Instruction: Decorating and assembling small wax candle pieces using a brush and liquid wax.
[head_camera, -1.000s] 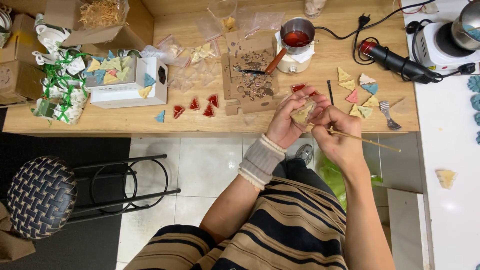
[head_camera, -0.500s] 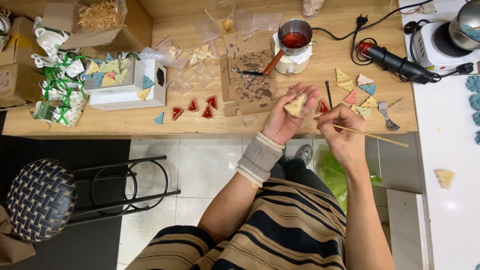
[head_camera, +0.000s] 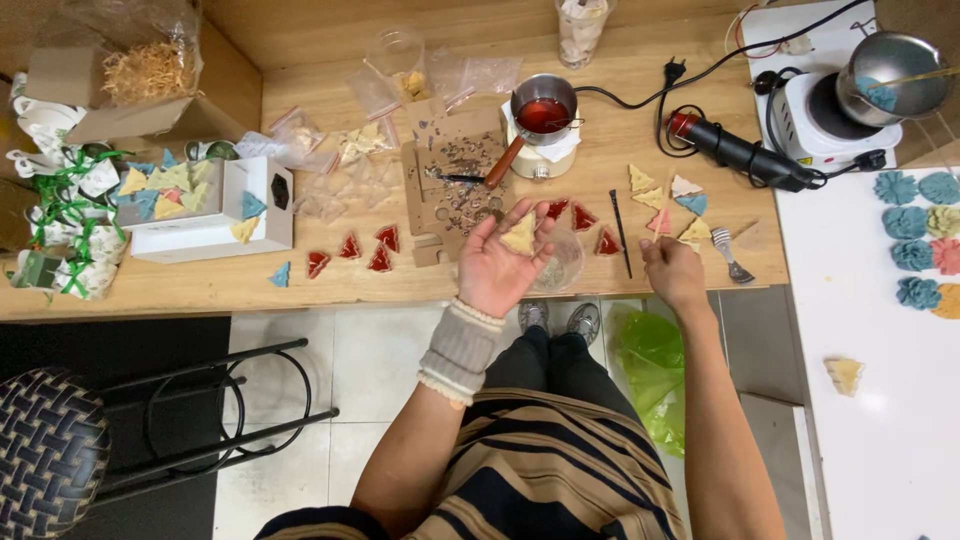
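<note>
Your left hand (head_camera: 505, 262) is open flat, palm up, and a pale yellow tree-shaped piece (head_camera: 520, 237) lies loose on your fingers, just over the front edge of the wooden table (head_camera: 640, 70). Nothing pinches it, so if you tip your palm it could slide off and drop to the floor (it looks like it could chip). Your right hand (head_camera: 672, 272) rests on the table edge by the other coloured pieces (head_camera: 668, 205); I cannot tell if it holds anything.

The small metal pot (head_camera: 544, 104) holds red liquid. A bump from your arm could spill it. The white box (head_camera: 212, 205) holds yellow and blue tree pieces. The pan (head_camera: 893, 66) on the white hot plate (head_camera: 815, 115) has something blue in it.
</note>
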